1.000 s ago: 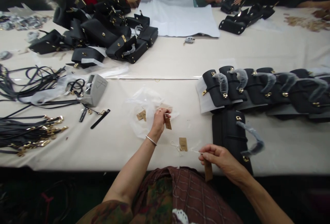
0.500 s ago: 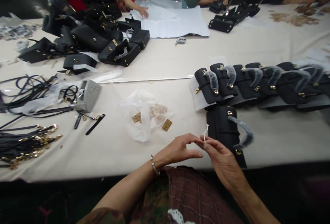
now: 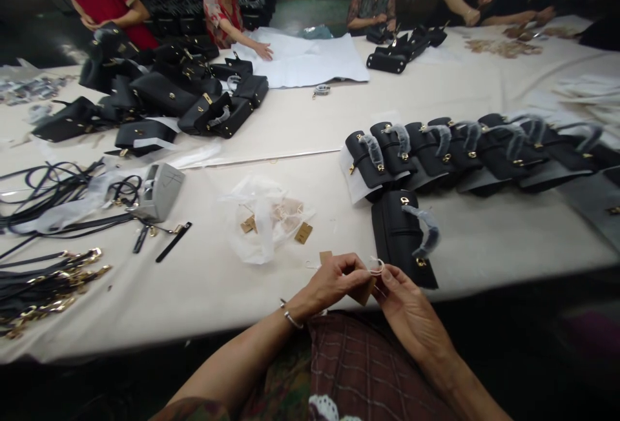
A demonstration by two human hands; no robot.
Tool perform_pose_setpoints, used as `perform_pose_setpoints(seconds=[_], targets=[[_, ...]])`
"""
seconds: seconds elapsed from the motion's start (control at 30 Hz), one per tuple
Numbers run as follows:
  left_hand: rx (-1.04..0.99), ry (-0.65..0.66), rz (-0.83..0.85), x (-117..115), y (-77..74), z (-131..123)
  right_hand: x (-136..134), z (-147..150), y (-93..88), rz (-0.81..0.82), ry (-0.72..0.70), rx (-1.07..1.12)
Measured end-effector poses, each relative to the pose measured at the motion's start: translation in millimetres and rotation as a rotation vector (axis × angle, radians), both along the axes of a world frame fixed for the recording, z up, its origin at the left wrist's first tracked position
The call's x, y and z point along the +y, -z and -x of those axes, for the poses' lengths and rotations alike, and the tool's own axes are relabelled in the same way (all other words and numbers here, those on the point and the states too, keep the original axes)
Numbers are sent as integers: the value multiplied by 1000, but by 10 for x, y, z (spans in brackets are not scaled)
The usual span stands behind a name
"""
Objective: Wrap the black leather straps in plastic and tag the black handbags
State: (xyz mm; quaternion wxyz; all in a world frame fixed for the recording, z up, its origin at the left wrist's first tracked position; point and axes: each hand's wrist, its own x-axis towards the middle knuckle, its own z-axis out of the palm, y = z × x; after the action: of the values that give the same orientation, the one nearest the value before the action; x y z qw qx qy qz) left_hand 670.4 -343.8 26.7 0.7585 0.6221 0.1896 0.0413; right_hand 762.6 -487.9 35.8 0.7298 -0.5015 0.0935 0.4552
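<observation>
Close to my body, my left hand (image 3: 339, 280) pinches a brown-gold hang tag (image 3: 362, 293) between thumb and fingers. My right hand (image 3: 405, 301) has its fingertips closed on the tag's white string (image 3: 376, 269), which curls in a loop between the two hands. Just beyond the right hand lies a black handbag (image 3: 394, 230), its handle wrapped in clear plastic. Another tag (image 3: 325, 257) shows behind my left knuckles, partly hidden. Farther off, an open plastic bag (image 3: 259, 234) holds several tags, with one loose gold tag (image 3: 303, 233) beside it.
A row of black handbags (image 3: 431, 150) stands at the right. Black straps (image 3: 53, 292) with gold clasps and a grey holder (image 3: 163, 192) are at the left. Beyond them lies a heap of bags (image 3: 165, 92). Co-workers stand across the table, one touching white sheets (image 3: 310, 59).
My left thumb and fingers have closed on the tag, which now hangs visible between my hands. The string has become a loop at my right fingertips. The camera view has shifted slightly.
</observation>
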Motion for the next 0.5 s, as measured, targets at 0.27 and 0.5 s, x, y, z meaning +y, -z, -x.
perform_pose_setpoints(seconds=[0.27, 0.5], targets=[[189, 99, 85, -156, 111, 31, -298, -164, -233, -112, 84, 91], [199, -3, -88, -128, 89, 31, -853, -482, -215, 354, -515, -343]])
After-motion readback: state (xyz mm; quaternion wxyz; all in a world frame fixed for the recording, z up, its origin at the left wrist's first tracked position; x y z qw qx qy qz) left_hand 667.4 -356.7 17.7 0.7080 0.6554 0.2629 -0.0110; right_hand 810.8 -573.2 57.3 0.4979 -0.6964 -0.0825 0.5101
